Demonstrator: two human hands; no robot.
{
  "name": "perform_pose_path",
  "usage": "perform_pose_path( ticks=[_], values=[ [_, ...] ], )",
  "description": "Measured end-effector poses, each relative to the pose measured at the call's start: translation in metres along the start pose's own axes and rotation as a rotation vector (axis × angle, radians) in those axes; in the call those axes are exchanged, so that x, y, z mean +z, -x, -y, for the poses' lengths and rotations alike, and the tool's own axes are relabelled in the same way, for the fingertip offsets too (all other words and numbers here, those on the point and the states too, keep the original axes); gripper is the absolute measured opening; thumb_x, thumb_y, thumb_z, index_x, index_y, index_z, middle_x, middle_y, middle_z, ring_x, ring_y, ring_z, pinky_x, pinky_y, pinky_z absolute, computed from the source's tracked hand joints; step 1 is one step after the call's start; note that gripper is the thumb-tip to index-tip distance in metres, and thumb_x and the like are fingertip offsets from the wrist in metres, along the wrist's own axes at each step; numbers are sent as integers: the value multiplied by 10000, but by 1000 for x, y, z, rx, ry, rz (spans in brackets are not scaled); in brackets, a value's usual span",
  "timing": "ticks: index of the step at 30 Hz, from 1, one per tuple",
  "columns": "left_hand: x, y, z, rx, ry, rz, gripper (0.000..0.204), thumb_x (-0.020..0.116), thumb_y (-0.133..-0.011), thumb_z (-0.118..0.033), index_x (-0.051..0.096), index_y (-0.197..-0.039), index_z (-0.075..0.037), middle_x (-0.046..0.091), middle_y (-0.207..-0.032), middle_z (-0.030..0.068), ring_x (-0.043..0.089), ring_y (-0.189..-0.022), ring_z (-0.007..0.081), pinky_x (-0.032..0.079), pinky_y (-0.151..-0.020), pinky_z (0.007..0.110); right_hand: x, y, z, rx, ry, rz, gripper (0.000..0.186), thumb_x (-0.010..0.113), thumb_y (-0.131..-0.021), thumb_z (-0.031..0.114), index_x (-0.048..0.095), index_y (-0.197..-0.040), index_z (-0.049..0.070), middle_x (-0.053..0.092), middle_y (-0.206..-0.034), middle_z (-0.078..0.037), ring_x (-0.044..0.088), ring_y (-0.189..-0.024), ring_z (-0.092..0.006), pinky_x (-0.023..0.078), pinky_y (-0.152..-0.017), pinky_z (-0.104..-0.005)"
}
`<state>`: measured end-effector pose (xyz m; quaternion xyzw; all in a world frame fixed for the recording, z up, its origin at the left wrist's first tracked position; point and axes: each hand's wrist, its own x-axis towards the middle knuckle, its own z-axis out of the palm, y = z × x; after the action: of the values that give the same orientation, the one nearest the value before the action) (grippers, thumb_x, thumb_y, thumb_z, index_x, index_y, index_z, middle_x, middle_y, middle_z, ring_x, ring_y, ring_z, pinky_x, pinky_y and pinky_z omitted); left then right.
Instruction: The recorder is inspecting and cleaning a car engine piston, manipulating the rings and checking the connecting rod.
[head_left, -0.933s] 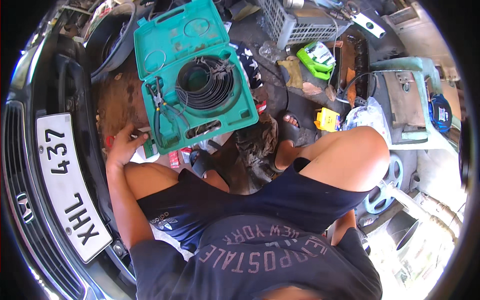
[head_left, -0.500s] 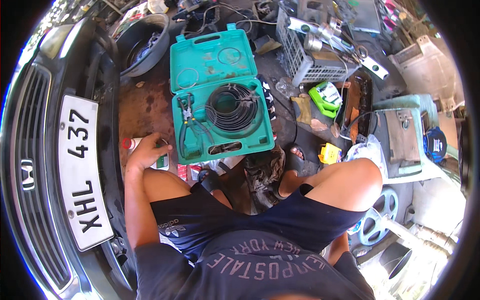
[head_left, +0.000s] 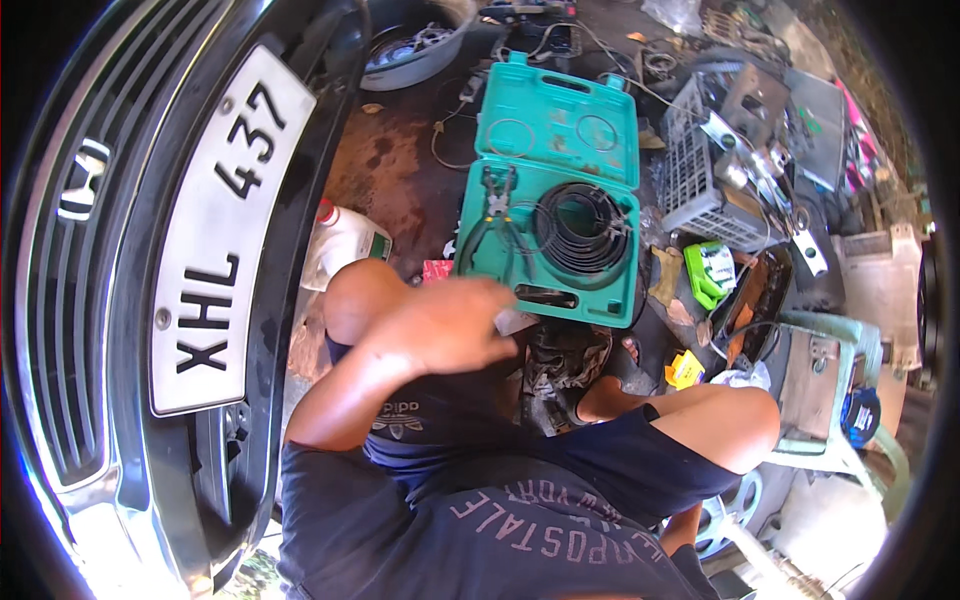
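Observation:
My left hand [head_left: 450, 325] is blurred over my lap, just below the open teal plastic case [head_left: 560, 145], with its fingers loosely curved and apart and nothing visible in them. The case lies on the ground, lid folded back. In it are pliers [head_left: 497, 210] with yellow and black handles and a coil of black bands [head_left: 575, 260], with thin wire rings in the lid. A white jug [head_left: 335, 250] with a red cap stands left of the case. My right hand is hidden at the lower right; only part of that arm shows.
A car's front bumper [head_left: 130, 300] with a licence plate fills the left side. Behind lies a grey basin [head_left: 420, 65]. To the right are a grey crate [head_left: 680, 170] of metal parts, a green container [head_left: 705, 265], a yellow box [head_left: 685, 368] and a pale green chair [head_left: 845, 340].
My left hand has left the white jug and moved right across my lap. The view has turned left, so the bumper looms larger and the case appears further right.

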<state>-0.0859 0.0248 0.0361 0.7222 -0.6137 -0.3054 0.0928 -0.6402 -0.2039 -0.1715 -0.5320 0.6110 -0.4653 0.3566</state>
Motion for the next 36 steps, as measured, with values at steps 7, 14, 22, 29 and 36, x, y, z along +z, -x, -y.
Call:
perform_pose_path(
  ticks=[7,14,22,29,36],
  values=[
    [52,-1,-27,321,82,380,406,664,-765,-302,538,-1024,-16,595,-914,169,612,-857,349,495,-720,438,15,-17,47,-8,-49,-12,506,604,-829,139,428,-1292,32,556,-1130,-131,575,-960,-243,480,-782,-327],
    [65,0,-3,262,60,307,396,675,-754,-299,536,-994,-16,599,-895,172,622,-828,350,501,-696,438,19,-28,144,-207,280,-63,435,547,-890,137,422,-1297,47,563,-1079,-95,584,-816,-160,468,-629,-254],
    [49,7,3,344,106,134,397,678,-754,-292,528,-994,-13,595,-865,164,620,-804,337,496,-672,419,78,-4,241,-590,291,31,368,545,-882,24,473,-1243,12,590,-1059,-95,575,-795,-122,459,-643,-226],
    [34,15,10,331,193,126,399,674,-771,-271,518,-1026,-7,590,-903,165,612,-826,346,485,-698,438,173,55,280,-759,504,666,245,615,-751,-82,595,-987,-18,605,-928,-100,583,-782,-148,474,-673,-253],
    [2,11,76,237,709,-13,465,665,-831,-252,506,-1190,-4,597,-1020,129,628,-812,183,512,-595,301,200,74,280,-652,596,859,231,663,-714,-40,621,-938,-1,624,-859,-124,616,-708,-206,484,-617,-282]
  ],
)
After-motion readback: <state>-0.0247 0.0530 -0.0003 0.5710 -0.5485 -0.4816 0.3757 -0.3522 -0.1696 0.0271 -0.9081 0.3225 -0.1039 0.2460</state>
